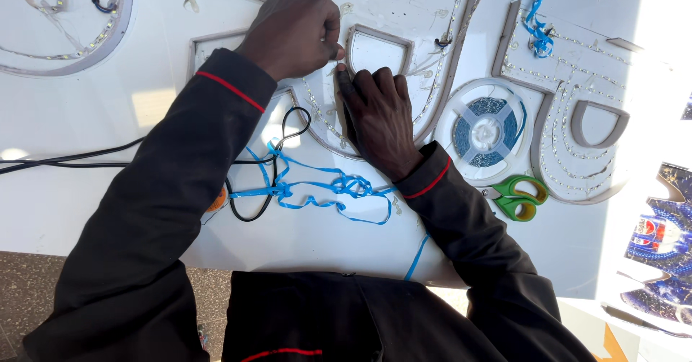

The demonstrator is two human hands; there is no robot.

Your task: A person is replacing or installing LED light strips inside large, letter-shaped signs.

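My left hand (297, 30) is curled over a white channel-shaped sign letter (404, 9), its fingertips pinched on a thin light strip (321, 113) that runs along the letter's inside. My right hand (378, 117) lies flat on the same letter just below, fingers pressing the strip down where the two hands meet. Both arms wear dark sleeves with red trim. What the pinched fingertips hold is partly hidden by the hand.
A white reel of strip (486, 129) lies right of my right hand, green-handled scissors (517, 196) below it. Blue backing tape (317, 187) and a black cable (268, 167) loop near the table's front edge. More letters (577, 102) lie right and top left.
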